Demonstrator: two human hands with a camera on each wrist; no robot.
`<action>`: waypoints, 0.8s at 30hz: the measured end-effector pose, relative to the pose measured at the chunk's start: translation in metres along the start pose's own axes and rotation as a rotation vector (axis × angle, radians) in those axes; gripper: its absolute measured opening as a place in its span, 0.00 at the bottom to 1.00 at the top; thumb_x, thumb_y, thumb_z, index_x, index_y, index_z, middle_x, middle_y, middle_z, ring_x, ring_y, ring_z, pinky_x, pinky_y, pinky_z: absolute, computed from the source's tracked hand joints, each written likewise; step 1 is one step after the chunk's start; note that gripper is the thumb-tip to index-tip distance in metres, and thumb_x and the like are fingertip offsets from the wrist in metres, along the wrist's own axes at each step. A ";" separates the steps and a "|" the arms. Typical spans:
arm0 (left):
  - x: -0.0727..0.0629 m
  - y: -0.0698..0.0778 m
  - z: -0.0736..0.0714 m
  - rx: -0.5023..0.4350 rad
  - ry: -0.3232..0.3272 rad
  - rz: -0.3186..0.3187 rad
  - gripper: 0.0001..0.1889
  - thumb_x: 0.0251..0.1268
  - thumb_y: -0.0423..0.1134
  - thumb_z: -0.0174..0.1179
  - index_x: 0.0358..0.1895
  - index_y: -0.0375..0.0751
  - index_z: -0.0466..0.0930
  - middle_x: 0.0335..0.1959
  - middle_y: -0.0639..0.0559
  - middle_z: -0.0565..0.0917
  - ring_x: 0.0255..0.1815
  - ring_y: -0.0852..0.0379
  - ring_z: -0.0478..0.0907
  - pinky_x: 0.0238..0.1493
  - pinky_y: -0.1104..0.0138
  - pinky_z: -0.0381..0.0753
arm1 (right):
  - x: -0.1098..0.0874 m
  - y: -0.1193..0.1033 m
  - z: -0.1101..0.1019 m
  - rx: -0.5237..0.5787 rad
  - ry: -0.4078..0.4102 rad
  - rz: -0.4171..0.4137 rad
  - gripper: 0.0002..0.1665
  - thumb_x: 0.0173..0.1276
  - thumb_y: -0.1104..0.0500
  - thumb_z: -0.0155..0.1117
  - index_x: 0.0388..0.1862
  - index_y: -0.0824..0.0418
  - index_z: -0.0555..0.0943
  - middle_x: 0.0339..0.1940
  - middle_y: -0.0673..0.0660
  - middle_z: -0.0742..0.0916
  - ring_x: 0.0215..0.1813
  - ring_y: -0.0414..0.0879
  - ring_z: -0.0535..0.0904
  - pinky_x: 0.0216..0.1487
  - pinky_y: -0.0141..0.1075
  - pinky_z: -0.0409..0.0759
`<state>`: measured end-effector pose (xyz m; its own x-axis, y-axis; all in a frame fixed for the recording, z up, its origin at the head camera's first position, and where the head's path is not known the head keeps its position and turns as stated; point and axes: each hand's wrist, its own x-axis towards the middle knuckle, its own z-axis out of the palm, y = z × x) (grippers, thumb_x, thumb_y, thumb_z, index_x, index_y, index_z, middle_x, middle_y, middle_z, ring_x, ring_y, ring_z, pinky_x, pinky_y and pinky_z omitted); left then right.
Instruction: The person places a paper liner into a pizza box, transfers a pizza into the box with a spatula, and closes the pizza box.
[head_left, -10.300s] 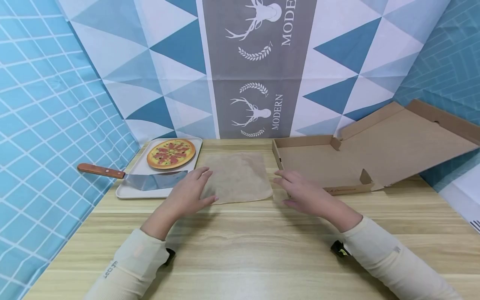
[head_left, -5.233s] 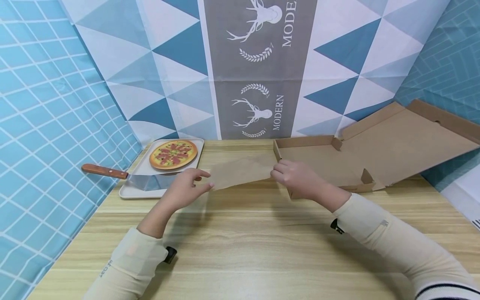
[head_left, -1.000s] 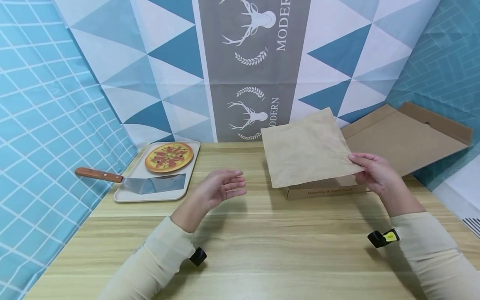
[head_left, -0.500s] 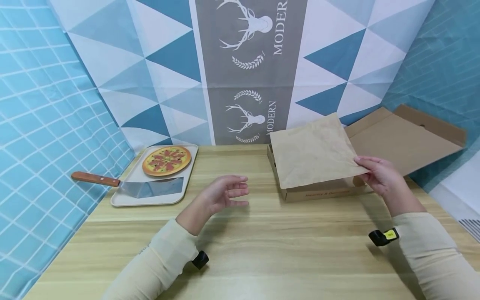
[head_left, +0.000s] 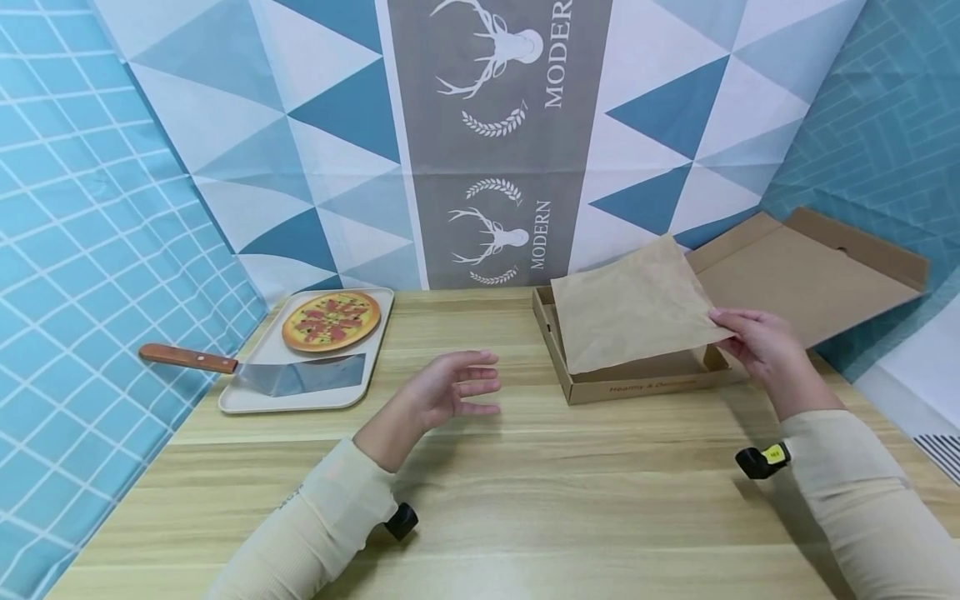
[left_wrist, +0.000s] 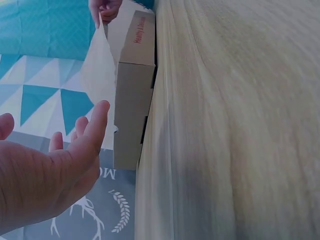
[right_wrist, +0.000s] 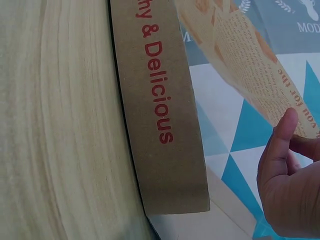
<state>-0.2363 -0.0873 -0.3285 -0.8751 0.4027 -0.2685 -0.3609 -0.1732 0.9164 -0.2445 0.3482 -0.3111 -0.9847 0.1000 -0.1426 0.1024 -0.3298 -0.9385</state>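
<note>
My right hand (head_left: pixel 761 354) pinches a sheet of brown wrapping paper (head_left: pixel 630 308) by its near right corner. The paper slants over the open cardboard pizza box (head_left: pixel 652 386), covering much of its inside. Printed text shows on the paper's underside (right_wrist: pixel 250 55) in the right wrist view, where thumb and fingers of the right hand (right_wrist: pixel 290 190) grip the corner. Left of the box, my left hand (head_left: pixel 450 392) hovers above the table with nothing in it, its fingers relaxed; the left wrist view shows this hand (left_wrist: pixel 60 170) before the box's side wall (left_wrist: pixel 132 110).
A pale tray (head_left: pixel 255 402) at the back left bears a pizza (head_left: pixel 332 321) and a wide metal server (head_left: pixel 307 375), whose wooden handle (head_left: pixel 187 358) juts past the tray's left edge. The box lid (head_left: pixel 810 275) lies folded back to the right. Patterned sheets hang behind.
The paper, flat on the table at first, was lifted and carried right, over the box. My left hand let go of it. In the last second the paper has sunk lower toward the box.
</note>
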 end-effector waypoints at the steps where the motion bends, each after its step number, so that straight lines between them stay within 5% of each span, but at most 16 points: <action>1: 0.000 0.000 0.000 -0.004 0.006 -0.001 0.18 0.71 0.41 0.54 0.56 0.33 0.73 0.48 0.43 0.75 0.53 0.46 0.76 0.51 0.45 0.79 | 0.001 0.000 0.001 -0.016 0.006 -0.002 0.10 0.67 0.65 0.65 0.27 0.57 0.89 0.28 0.51 0.85 0.30 0.40 0.82 0.33 0.30 0.83; 9: 0.003 0.000 0.001 -0.010 0.010 -0.015 0.23 0.69 0.43 0.56 0.61 0.31 0.70 0.49 0.43 0.74 0.56 0.43 0.74 0.52 0.45 0.78 | 0.008 0.001 0.004 -0.086 0.027 0.006 0.10 0.65 0.64 0.68 0.25 0.55 0.89 0.26 0.50 0.85 0.27 0.39 0.80 0.29 0.28 0.81; 16: 0.015 -0.005 0.010 -0.013 -0.020 -0.039 0.26 0.69 0.42 0.56 0.65 0.30 0.67 0.67 0.31 0.63 0.68 0.34 0.63 0.55 0.43 0.76 | 0.013 0.004 0.000 -0.170 0.050 0.022 0.08 0.64 0.60 0.70 0.25 0.53 0.88 0.27 0.48 0.85 0.28 0.39 0.80 0.30 0.28 0.80; 24: 0.033 -0.009 0.030 0.029 -0.061 -0.029 0.27 0.69 0.38 0.58 0.66 0.29 0.63 0.68 0.29 0.60 0.68 0.33 0.62 0.58 0.43 0.74 | 0.015 0.003 -0.002 -0.120 0.033 0.046 0.11 0.66 0.61 0.67 0.24 0.54 0.88 0.25 0.50 0.84 0.26 0.40 0.80 0.28 0.28 0.81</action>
<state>-0.2521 -0.0460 -0.3368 -0.8429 0.4614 -0.2768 -0.3752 -0.1353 0.9170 -0.2585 0.3501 -0.3168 -0.9737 0.1188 -0.1943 0.1650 -0.2202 -0.9614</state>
